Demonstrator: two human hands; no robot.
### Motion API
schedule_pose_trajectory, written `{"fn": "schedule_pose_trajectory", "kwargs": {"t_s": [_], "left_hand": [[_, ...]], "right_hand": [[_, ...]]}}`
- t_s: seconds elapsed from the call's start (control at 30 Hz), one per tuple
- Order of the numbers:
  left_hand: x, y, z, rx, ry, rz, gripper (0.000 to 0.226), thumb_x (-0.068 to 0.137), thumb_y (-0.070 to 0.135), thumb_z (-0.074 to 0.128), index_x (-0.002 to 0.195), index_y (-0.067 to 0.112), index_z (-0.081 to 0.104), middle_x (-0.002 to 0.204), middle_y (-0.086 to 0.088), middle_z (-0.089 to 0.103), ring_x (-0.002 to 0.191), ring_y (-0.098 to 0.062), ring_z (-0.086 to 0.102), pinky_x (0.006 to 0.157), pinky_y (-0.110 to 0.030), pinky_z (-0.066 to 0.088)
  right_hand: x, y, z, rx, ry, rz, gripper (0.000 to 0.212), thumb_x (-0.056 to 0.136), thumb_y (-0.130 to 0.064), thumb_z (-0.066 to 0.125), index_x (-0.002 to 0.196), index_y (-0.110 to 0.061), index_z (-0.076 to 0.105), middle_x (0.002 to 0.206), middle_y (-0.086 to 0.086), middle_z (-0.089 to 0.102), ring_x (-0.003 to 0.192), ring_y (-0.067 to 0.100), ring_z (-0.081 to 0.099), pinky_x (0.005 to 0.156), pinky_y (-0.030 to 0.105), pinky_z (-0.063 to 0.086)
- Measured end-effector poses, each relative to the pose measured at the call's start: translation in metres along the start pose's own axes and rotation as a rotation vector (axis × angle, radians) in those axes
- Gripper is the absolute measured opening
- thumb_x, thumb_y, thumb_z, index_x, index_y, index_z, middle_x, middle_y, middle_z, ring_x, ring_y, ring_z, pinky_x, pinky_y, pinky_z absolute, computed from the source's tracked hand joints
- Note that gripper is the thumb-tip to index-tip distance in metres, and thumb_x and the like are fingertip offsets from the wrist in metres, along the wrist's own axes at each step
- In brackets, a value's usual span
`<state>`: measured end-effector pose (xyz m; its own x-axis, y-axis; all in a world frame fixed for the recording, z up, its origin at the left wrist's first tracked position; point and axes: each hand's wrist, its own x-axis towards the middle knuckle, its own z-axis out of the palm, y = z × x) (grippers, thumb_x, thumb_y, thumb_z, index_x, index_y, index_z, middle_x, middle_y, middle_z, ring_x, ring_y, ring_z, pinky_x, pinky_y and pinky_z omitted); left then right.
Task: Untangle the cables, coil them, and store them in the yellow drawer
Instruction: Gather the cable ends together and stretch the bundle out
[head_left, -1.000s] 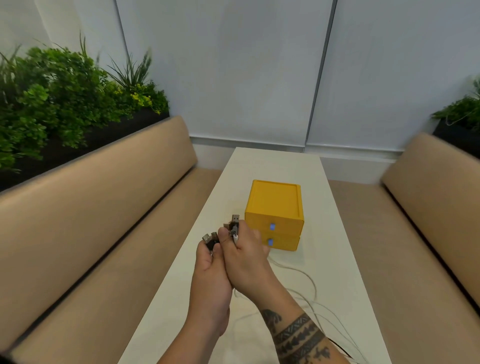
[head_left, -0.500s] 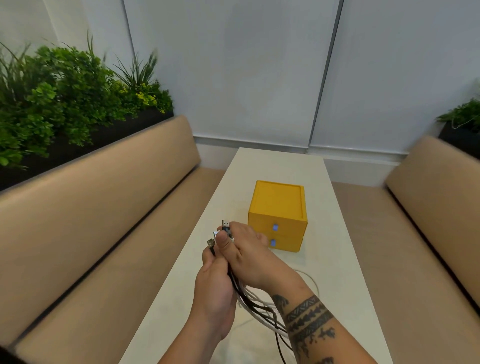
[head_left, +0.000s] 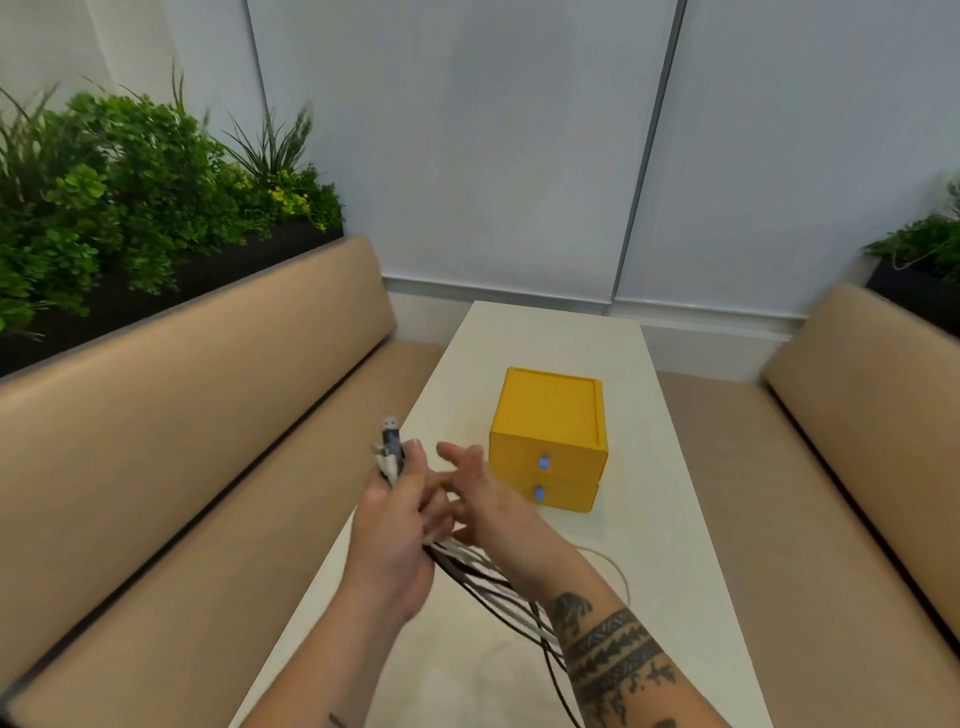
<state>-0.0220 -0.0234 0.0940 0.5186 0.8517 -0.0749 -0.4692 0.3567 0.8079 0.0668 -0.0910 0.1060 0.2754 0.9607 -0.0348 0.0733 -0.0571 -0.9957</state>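
**Desk:** What are the hands doing?

**Me:** My left hand (head_left: 389, 545) is curled round the gathered ends of the cables (head_left: 488, 577), and one USB plug (head_left: 390, 431) sticks up above the fist. My right hand (head_left: 483, 499) holds nothing. Its fingers are spread, just beside the left.

**Desk:** That's new?

**Me:** Yes. Half a second ago both hands were pinching the plugs together. Now the right has let go, so the left alone keeps the ends. I read that as the ends being sorted and the right hand being free to run down the strands or start winding. Nothing is coiled yet.

**Desk:** Where does the rest of the bundle run?

**Me:** Dark and white strands trail from the left fist back under my right forearm. A white loop (head_left: 618, 571) lies on the table (head_left: 675, 519) to the right.

**Desk:** And the store?

**Me:** The yellow drawer unit (head_left: 548, 436) stands just beyond the right hand with both its drawers closed.

**Desk:** Room to work?

**Me:** The table is narrow, and my left hand hangs over its left edge above the bench (head_left: 182, 441). There is bare tabletop to the right of the drawers and nearer me.
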Motion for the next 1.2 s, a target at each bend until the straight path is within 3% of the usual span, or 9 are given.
{"fn": "schedule_pose_trajectory", "kwargs": {"t_s": [0.03,0.13,0.3,0.4,0.57,0.67,0.87,1.0,1.2], "left_hand": [[0.008,0.005,0.001,-0.001,0.034,-0.007,0.028,0.103,0.031,0.053,0.08,0.019,0.041,0.057,0.004,0.031,0.046,-0.01,0.024,0.043,-0.026,0.024],[0.03,0.019,0.006,0.053,0.064,-0.035,0.034,0.103,0.033,0.053,0.076,0.021,0.037,0.055,0.005,0.029,0.045,-0.011,0.026,0.044,-0.025,0.027],[0.08,0.067,0.023,-0.018,0.161,-0.068,0.034,0.104,0.03,0.051,0.075,0.019,0.039,0.053,0.005,0.029,0.035,-0.008,0.023,0.034,-0.017,0.022],[0.117,0.096,0.02,-0.039,0.215,-0.066,0.029,0.104,0.03,0.05,0.078,0.019,0.044,0.055,0.006,0.031,0.034,-0.006,0.021,0.032,-0.016,0.017],[0.157,0.129,-0.016,-0.015,0.398,-0.049,0.025,0.101,0.024,0.05,0.077,0.022,0.042,0.057,0.006,0.025,0.036,-0.007,0.019,0.037,-0.017,0.013],[0.169,0.124,-0.045,0.004,0.451,-0.079,0.025,0.101,0.023,0.05,0.077,0.02,0.042,0.056,0.005,0.026,0.034,-0.007,0.02,0.038,-0.018,0.013],[0.178,0.069,-0.054,-0.011,0.409,-0.18,0.04,0.101,0.03,0.05,0.068,0.021,0.029,0.054,0.004,0.021,0.026,-0.008,0.017,0.033,-0.012,0.013],[0.185,0.068,-0.047,-0.034,0.35,-0.195,0.039,0.098,0.038,0.059,0.072,0.019,0.036,0.054,0.004,0.025,0.028,-0.008,0.023,0.034,-0.013,0.022],[0.191,0.072,-0.057,-0.094,0.136,-0.29,0.029,0.1,0.005,0.04,0.077,0.021,0.042,0.062,0.005,0.034,0.036,-0.007,0.034,0.049,-0.023,0.032]], "right_hand": [[-0.004,0.0,0.004,-0.094,-0.017,-0.02,0.081,0.084,-0.077,0.026,0.141,-0.023,0.045,0.118,0.003,0.066,0.09,0.011,0.065,0.084,0.022,0.052],[-0.001,0.0,0.013,-0.367,-0.002,-0.036,0.062,0.093,-0.075,0.025,0.119,-0.026,0.052,0.09,-0.006,0.066,0.071,0.012,0.064,0.067,0.03,0.047],[0.036,-0.018,0.01,-0.635,0.165,-0.072,0.048,0.102,-0.058,0.033,0.102,-0.016,0.057,0.095,0.006,0.067,0.084,0.024,0.059,0.072,0.038,0.046],[0.043,-0.017,0.008,-0.712,0.175,-0.091,0.043,0.103,-0.052,0.036,0.092,-0.015,0.055,0.084,0.006,0.063,0.077,0.024,0.057,0.063,0.037,0.042],[0.002,0.041,-0.016,-0.785,0.15,0.069,0.043,0.103,-0.049,0.04,0.085,-0.013,0.054,0.08,0.007,0.06,0.074,0.021,0.054,0.07,0.041,0.042],[-0.036,0.085,-0.038,-0.868,0.215,0.19,0.038,0.102,-0.05,0.041,0.075,-0.023,0.047,0.071,-0.002,0.056,0.069,0.013,0.052,0.068,0.038,0.042],[-0.064,0.109,-0.049,-0.916,0.326,0.318,0.04,0.102,-0.053,0.037,0.076,-0.025,0.047,0.07,-0.005,0.056,0.07,0.014,0.053,0.065,0.034,0.041],[-0.069,0.107,-0.042,-0.935,0.361,0.325,0.042,0.103,-0.052,0.035,0.078,-0.022,0.05,0.071,-0.005,0.056,0.068,0.013,0.052,0.058,0.027,0.036],[-0.073,0.092,-0.035,-0.891,0.429,0.288,0.043,0.104,-0.048,0.037,0.071,-0.02,0.044,0.065,-0.004,0.049,0.06,0.01,0.044,0.056,0.026,0.033]]}}
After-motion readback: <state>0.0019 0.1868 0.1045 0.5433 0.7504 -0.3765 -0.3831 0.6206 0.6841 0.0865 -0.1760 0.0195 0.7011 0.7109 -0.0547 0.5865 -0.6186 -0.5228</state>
